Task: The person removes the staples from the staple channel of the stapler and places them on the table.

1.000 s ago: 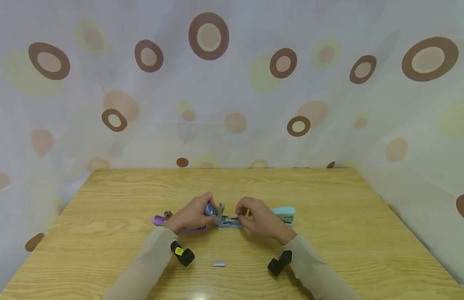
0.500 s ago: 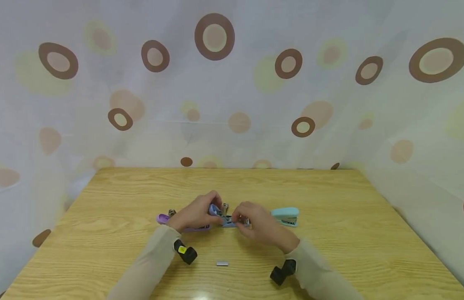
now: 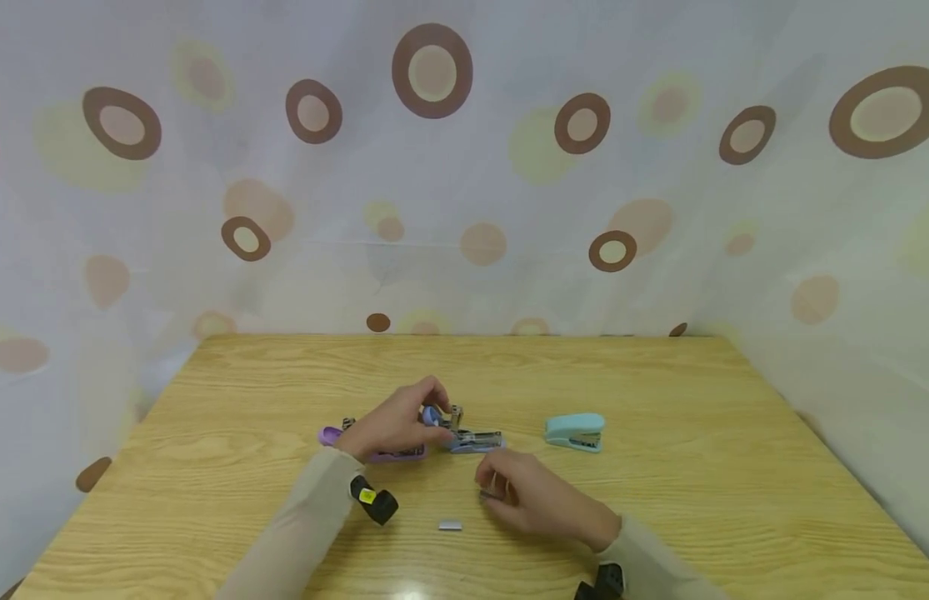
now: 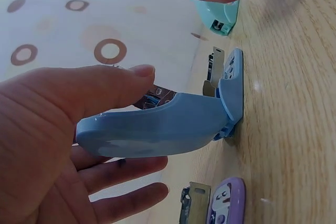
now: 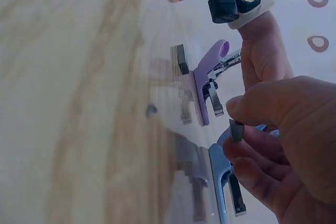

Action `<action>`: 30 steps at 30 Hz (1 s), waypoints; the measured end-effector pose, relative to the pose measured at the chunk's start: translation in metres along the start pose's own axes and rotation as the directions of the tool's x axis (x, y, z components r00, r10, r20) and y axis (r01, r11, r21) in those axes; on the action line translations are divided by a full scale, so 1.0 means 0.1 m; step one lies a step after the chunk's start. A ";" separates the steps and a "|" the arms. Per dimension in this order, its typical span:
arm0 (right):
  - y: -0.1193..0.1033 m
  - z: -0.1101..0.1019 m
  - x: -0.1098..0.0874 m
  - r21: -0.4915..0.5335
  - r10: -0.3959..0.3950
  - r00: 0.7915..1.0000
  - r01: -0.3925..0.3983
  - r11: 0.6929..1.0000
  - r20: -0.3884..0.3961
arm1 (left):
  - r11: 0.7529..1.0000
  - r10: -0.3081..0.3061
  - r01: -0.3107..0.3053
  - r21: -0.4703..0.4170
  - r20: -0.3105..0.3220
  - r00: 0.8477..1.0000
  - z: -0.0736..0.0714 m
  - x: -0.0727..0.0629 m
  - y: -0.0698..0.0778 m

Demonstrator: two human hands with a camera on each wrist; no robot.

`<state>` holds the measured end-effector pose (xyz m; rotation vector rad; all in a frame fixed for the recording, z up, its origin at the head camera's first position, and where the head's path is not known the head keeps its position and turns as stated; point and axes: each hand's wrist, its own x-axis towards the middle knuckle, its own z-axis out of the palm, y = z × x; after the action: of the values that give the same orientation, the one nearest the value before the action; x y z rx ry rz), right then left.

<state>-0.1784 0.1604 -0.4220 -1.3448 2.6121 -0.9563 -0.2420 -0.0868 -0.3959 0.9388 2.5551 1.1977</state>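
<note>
1. The blue stapler (image 3: pixel 476 448) sits open mid-way across the tabletop (image 3: pixel 696 467), long axis roughly parallel to its back edge.
2. The left hand (image 3: pixel 397 425) is nearer, gripping the raised cover (image 4: pixel 152 132); the right hand (image 3: pixel 542 496), pinching a staple strip (image 5: pixel 237 131), is nearer the front.
3. The stapler looks glossy.

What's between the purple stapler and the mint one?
The opened blue stapler, held by the left hand, then bare table up to the mint stapler. Head view shows it.
</note>
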 end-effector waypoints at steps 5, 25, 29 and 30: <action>-0.02 0.02 0.00 0.018 0.018 1.000 -0.018 1.000 0.016 | 1.000 -0.007 0.007 -0.024 -0.010 1.000 0.01 0.01 0.00; -0.07 0.03 -0.02 -0.003 0.074 0.985 -0.075 0.997 0.157 | 0.996 0.021 -0.009 0.090 -0.123 0.992 0.04 -0.01 0.08; -0.02 -0.14 -0.04 -0.027 0.091 0.994 -0.090 0.996 0.058 | 0.995 0.032 -0.020 0.096 -0.117 0.993 0.05 0.03 0.11; 0.00 -0.20 -0.06 -0.029 0.085 0.996 -0.085 0.996 0.016 | 0.996 0.038 -0.027 0.090 -0.117 0.992 0.05 0.04 0.12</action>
<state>-0.1810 0.1743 -0.4075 -1.2303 2.6558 -0.8960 -0.2372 -0.0755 -0.3899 0.9585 2.7158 1.1928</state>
